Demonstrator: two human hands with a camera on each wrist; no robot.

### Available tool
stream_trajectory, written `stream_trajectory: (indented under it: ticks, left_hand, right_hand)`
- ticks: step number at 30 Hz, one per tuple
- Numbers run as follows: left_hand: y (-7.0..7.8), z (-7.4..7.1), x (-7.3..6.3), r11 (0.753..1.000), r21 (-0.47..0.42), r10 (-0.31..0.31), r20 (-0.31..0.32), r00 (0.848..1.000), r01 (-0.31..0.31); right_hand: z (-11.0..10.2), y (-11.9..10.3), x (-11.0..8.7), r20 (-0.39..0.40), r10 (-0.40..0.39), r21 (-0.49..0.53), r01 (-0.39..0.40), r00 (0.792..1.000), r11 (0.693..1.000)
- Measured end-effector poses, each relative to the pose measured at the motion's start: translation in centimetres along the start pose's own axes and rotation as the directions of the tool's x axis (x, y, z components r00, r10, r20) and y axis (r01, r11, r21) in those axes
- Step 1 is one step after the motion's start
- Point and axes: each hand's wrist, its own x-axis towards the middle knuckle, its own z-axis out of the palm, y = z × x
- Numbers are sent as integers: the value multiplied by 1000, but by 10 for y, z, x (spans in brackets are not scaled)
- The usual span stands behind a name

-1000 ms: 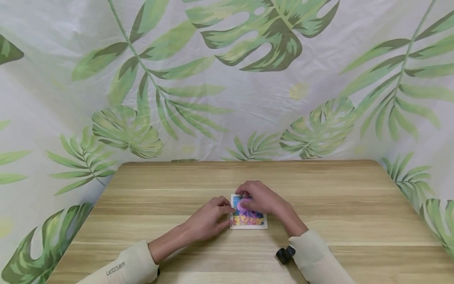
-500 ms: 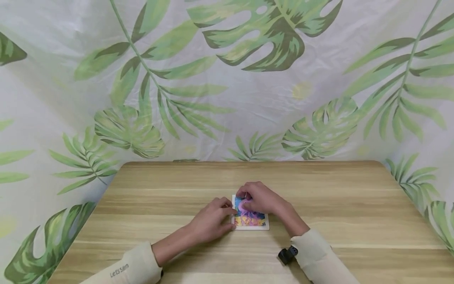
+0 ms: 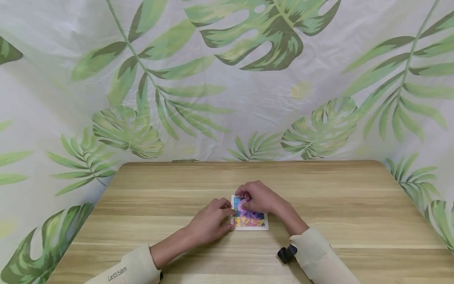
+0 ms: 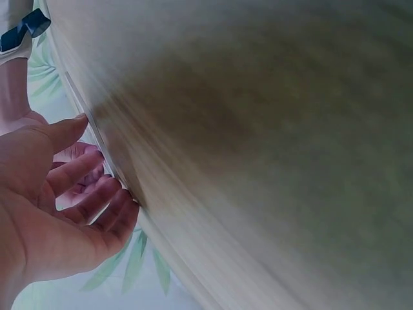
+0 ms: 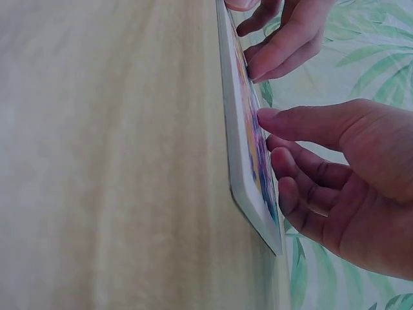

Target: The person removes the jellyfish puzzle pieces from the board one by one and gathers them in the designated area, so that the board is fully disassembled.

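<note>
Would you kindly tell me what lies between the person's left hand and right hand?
Part of the white-bordered picture lies between the left hand and the right hand, as the head view shows.

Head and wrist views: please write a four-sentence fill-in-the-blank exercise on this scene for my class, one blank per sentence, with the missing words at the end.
1. The picture has a border coloured ____.
2. In the head view, the hand over the picture's upper right corner is the person's ____ hand.
3. Dark lettering marks the sleeve of the ____ arm.
4. The backdrop behind the table is printed with green ____.

Missing words: white; right; left; leaves.
</note>
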Motion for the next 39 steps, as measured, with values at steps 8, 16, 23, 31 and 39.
stream_trajectory:
  ticks: [8, 16, 23, 31, 39]
  left_hand:
    - [0, 0, 0, 1000, 1, 2, -4, 1000, -2]
    - [1, -1, -1, 1000, 0, 6, -9, 1000, -6]
    - [1, 0, 0, 1000, -2, -7, 3, 1000, 7]
    - [1, -1, 0, 1000, 2, 1, -4, 1000, -1]
    - [1, -1, -1, 1000, 1, 4, -7, 1000, -4]
  right_hand:
    - [-3, 2, 3, 74, -21, 7, 21, 997, 1000]
    - [-3, 3, 3, 85, -14, 34, 11, 996, 999]
    - [-2, 7, 1, 49, -35, 53, 32, 998, 998]
    - [0, 10, 2, 3, -43, 124, 42, 999, 991]
    - [0, 9, 1, 6, 0, 177, -1, 1000, 984]
